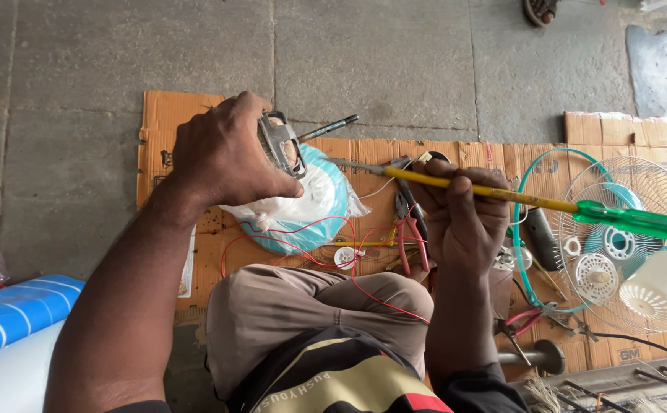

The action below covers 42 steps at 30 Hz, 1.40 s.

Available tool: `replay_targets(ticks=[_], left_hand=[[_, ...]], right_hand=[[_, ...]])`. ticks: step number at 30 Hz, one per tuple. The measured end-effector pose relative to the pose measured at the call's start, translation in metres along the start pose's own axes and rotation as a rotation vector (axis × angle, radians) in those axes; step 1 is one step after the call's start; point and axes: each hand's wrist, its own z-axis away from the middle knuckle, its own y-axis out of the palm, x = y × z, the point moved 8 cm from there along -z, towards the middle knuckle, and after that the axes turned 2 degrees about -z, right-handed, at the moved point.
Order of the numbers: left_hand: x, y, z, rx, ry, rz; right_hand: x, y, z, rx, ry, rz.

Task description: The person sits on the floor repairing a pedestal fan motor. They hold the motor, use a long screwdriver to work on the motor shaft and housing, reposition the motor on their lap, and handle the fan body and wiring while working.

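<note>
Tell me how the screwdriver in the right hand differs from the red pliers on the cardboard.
The screwdriver is held up in the right hand, while the red pliers lie untouched on the cardboard. The screwdriver is one long straight piece with a yellow shaft and a clear green handle; the pliers are shorter, with two red handles spread apart. Both are hand tools with coloured grips.

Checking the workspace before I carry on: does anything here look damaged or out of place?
Yes: the fan guard lies flat on the cardboard with fan parts loose on it, and red wires trail loose from the motor across the person's knee.
</note>
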Motion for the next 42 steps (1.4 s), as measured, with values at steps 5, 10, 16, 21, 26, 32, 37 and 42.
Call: replay_targets(ticks=[5, 10, 16, 21, 26, 32, 37, 42], left_hand=[[-0.002, 0.0, 0.0, -0.015, 0.012, -0.006], [-0.003, 0.001, 0.001, -0.014, 0.012, 0.001], [-0.005, 0.0, 0.002, -0.028, 0.025, 0.013], [-0.006, 0.0, 0.003, -0.03, 0.023, 0.013], [-0.006, 0.0, 0.004, -0.021, 0.018, 0.017], [-0.008, -0.002, 0.004, -0.032, 0.034, 0.007], [-0.007, -0.001, 0.005, -0.017, 0.022, 0.001], [-0.009, -0.004, 0.006, -0.052, 0.052, 0.025]], right_hand=[[0.0, 0.016, -0.011, -0.003, -0.044, 0.04], [-0.011, 0.022, -0.011, -0.003, -0.042, 0.065], [-0.01, 0.021, -0.014, -0.004, -0.064, 0.096], [-0.012, 0.021, -0.013, -0.022, -0.043, 0.108], [-0.003, 0.019, -0.017, -0.046, -0.08, 0.106], [-0.005, 0.023, -0.016, -0.037, -0.06, 0.119], [-0.003, 0.023, -0.019, -0.047, -0.067, 0.109], [-0.001, 0.024, -0.019, -0.044, -0.078, 0.121]])
